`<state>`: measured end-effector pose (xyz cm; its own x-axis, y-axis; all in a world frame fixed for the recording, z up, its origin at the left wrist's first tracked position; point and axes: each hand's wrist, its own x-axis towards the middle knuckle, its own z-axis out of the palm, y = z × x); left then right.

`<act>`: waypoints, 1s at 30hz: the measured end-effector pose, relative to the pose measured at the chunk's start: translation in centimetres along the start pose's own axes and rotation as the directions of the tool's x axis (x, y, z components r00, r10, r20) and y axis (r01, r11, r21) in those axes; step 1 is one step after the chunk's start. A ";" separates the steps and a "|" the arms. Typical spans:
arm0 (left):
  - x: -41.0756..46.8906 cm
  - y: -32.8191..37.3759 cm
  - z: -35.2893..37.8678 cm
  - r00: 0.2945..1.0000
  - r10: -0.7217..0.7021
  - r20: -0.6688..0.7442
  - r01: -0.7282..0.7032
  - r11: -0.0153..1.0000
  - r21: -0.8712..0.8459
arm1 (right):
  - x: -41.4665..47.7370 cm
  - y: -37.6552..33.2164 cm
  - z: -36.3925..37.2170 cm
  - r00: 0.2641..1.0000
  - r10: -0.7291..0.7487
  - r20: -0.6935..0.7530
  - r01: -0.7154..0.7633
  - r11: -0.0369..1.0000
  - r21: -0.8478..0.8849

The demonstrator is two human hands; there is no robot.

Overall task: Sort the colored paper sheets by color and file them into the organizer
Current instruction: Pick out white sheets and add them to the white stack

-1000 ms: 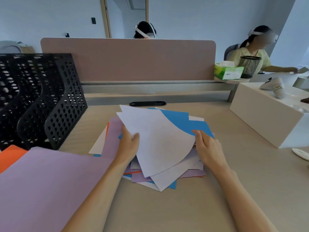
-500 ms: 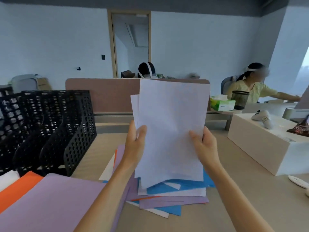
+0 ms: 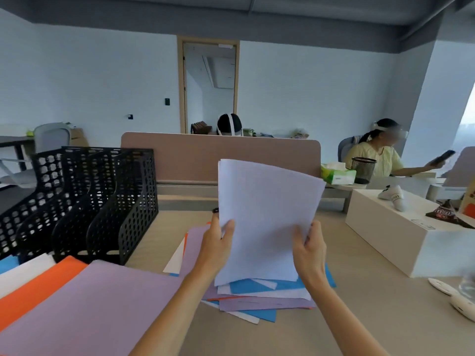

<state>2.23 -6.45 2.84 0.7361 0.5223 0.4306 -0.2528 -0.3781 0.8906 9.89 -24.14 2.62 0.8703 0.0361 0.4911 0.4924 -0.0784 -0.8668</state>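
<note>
I hold a few white sheets [image 3: 264, 209] upright above the desk. My left hand [image 3: 217, 244] grips their lower left edge with the thumb in front. My right hand [image 3: 309, 249] grips the lower right edge. Under them lies a mixed pile of paper [image 3: 259, 300] in purple, blue, white and orange. At the lower left are sorted stacks: purple [image 3: 84, 309] on top, then orange [image 3: 38, 286], white [image 3: 23, 272] and a blue corner [image 3: 6, 263]. The black mesh organizer [image 3: 84, 201] with several slots stands at the left, apart from both hands.
A pink desk divider [image 3: 200, 155] runs along the back. A white box [image 3: 401, 235] stands at the right with a snack bag on it. A tissue box [image 3: 338, 174] and mesh pen cup [image 3: 363, 169] sit beyond. Two people sit at neighbouring desks.
Both hands lifted the white sheets off the mixed pile and raised them upright. My view has tilted up, showing more of the room and the organizer.
</note>
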 end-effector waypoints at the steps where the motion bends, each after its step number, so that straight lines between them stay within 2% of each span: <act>1: -0.1 0.1 0.0 1.000 0.010 -0.027 -0.010 1.000 0.022 | 0.1 -0.2 0.0 1.000 -0.008 -0.002 0.008 1.000 0.006; 3: -0.3 -0.4 0.1 1.000 -0.014 -0.012 0.015 0.999 0.042 | -0.1 -0.7 0.2 1.000 0.012 0.024 -0.012 1.000 0.012; 5: -1.2 -1.0 0.3 0.991 -0.097 0.095 0.087 0.991 0.106 | -0.8 -0.2 0.6 0.995 0.066 0.078 -0.064 0.998 -0.027; 7: -2.0 -1.0 0.2 0.989 -0.098 0.111 0.083 0.988 0.131 | -1.5 -0.4 1.0 0.992 0.096 0.079 -0.091 0.994 -0.060; 11: -2.3 1.6 -4.3 1.000 0.011 -0.021 -0.009 0.992 0.128 | -1.8 -4.3 3.2 0.993 -0.009 0.120 0.008 1.000 0.004; 14: -4.0 1.9 -11.8 0.987 0.052 -0.154 -0.026 0.986 0.164 | -3.5 -7.2 8.1 0.945 -0.066 0.321 0.053 0.997 0.049; 16: -6.3 1.6 -17.7 0.963 0.020 -0.268 0.027 0.985 0.172 | -5.6 -8.6 12.5 0.882 -0.060 0.468 0.041 0.998 0.050; 20: -12.7 0.4 -28.1 0.871 -0.133 -0.472 0.219 0.967 0.132 | -11.8 -10.7 21.1 0.683 -0.066 0.728 0.023 0.997 0.070; 23: -17.8 0.3 -33.4 0.778 -0.249 -0.577 0.331 0.943 0.040 | -16.7 -12.2 25.8 0.513 -0.045 0.857 0.084 0.996 0.002; 25: -20.8 0.6 -35.9 0.723 -0.286 -0.629 0.365 0.931 -0.004 | -19.5 -13.1 27.8 0.347 -0.052 0.936 0.154 0.988 -0.002; 27: -23.5 0.9 -37.9 0.702 -0.307 -0.642 0.393 0.919 -0.009 | -21.6 -13.2 29.2 0.130 -0.020 0.991 0.399 0.916 -0.034; 28: -24.6 0.9 -38.7 0.701 -0.323 -0.636 0.413 0.911 -0.006 | -22.4 -13.1 29.5 0.025 0.072 0.997 0.559 0.826 -0.074; 29: -25.7 0.9 -39.4 0.701 -0.339 -0.627 0.431 0.902 -0.006 | -23.0 -12.8 29.7 -0.047 0.198 0.979 0.702 0.704 -0.108; 30: -26.7 0.7 -40.1 0.700 -0.352 -0.621 0.442 0.897 -0.010 | -23.4 -12.6 29.6 -0.075 0.287 0.955 0.799 0.590 -0.114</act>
<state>-42.79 9.97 -2.15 0.2142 0.9736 0.0786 0.0924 -0.1003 0.9907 -16.45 5.47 -0.53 0.0826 0.9263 -0.3676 0.9853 -0.1312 -0.1092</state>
